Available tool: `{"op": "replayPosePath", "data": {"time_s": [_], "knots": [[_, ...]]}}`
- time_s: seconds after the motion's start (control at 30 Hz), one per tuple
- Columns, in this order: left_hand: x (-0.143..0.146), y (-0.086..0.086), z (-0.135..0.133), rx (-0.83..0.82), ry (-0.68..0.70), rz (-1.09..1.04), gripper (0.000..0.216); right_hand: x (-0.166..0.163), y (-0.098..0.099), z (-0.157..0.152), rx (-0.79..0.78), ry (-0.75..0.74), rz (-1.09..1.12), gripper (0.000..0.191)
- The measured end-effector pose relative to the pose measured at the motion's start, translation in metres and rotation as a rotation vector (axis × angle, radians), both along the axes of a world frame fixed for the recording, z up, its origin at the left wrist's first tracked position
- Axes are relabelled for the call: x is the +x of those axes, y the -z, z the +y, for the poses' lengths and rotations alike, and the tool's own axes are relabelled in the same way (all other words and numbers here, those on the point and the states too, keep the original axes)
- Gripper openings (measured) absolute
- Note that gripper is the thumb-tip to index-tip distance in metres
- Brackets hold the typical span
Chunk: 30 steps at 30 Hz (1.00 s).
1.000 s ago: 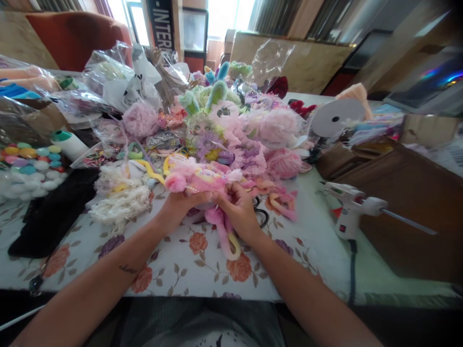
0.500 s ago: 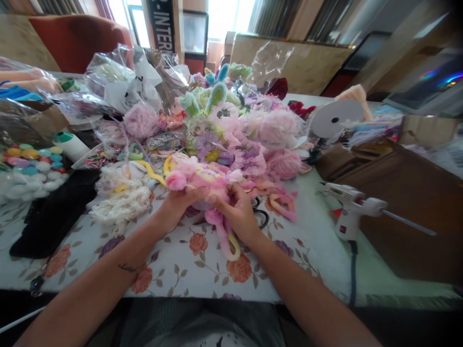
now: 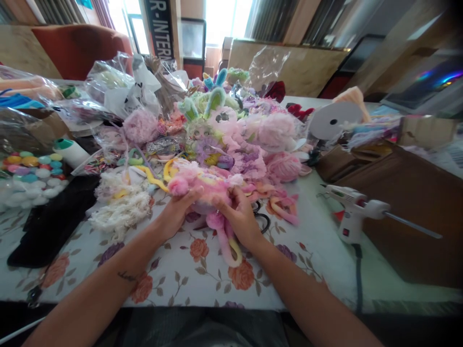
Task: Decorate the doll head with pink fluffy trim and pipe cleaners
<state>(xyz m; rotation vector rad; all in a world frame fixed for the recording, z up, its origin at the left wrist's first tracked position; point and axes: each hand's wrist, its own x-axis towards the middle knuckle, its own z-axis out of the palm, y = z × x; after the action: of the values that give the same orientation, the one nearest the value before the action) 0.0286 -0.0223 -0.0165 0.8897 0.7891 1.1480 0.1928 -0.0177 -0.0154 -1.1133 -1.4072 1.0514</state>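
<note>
A fuzzy pink plush piece (image 3: pixel 208 185) with pale yellow patches and pompoms is held between my two hands above the flowered cloth. My left hand (image 3: pixel 179 212) grips its left side, thumb on top near a pink pompom (image 3: pixel 178 186). On the right side, my right hand (image 3: pixel 240 212) pinches its edge with thumb and fingers. Below hangs another pink pompom (image 3: pixel 215 220) beside a pink and yellow fuzzy loop (image 3: pixel 231 248). Black scissor handles (image 3: pixel 265 222) show partly behind my right hand.
A white glue gun (image 3: pixel 352 212) lies at the right beside a brown cardboard piece (image 3: pixel 415 217). White fluffy yarn (image 3: pixel 121 209) and a black cloth item (image 3: pixel 54 221) lie left. A doll with green bunny ears (image 3: pixel 200 130), pink yarn (image 3: pixel 282 166) and a white spool (image 3: pixel 334 118) are behind.
My left thumb has drawn back left from the middle of the plush piece, farther from my right thumb. Both hands keep hold of it. The whole view has shifted slightly.
</note>
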Motion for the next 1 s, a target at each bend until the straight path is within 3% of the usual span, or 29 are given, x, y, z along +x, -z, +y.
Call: {"op": "replayPosePath", "data": {"time_s": [0.4, 0.6, 0.73, 0.9, 1.0], "knots": [[0.0023, 0.0006, 0.0007, -0.034, -0.049, 0.009, 0.037, 0.0014, 0.0023, 0.0007, -0.045, -0.024, 0.046, 0.04], [-0.0023, 0.0059, 0.0022, 0.068, -0.037, 0.114, 0.039, 0.0001, 0.0053, -0.0006, 0.002, -0.065, 0.074, 0.032], [-0.0027, 0.0058, 0.0027, -0.014, -0.063, 0.144, 0.036, -0.0009, 0.0099, -0.0001, 0.037, -0.076, 0.048, 0.032], [-0.0017, -0.0008, 0.0012, -0.013, -0.019, 0.082, 0.038, -0.0016, 0.0078, 0.0001, 0.011, -0.046, 0.024, 0.035], [-0.0037, -0.0027, 0.0014, 0.047, 0.08, 0.073, 0.037, -0.0011, 0.0048, 0.0001, -0.02, -0.013, 0.027, 0.037]]}}
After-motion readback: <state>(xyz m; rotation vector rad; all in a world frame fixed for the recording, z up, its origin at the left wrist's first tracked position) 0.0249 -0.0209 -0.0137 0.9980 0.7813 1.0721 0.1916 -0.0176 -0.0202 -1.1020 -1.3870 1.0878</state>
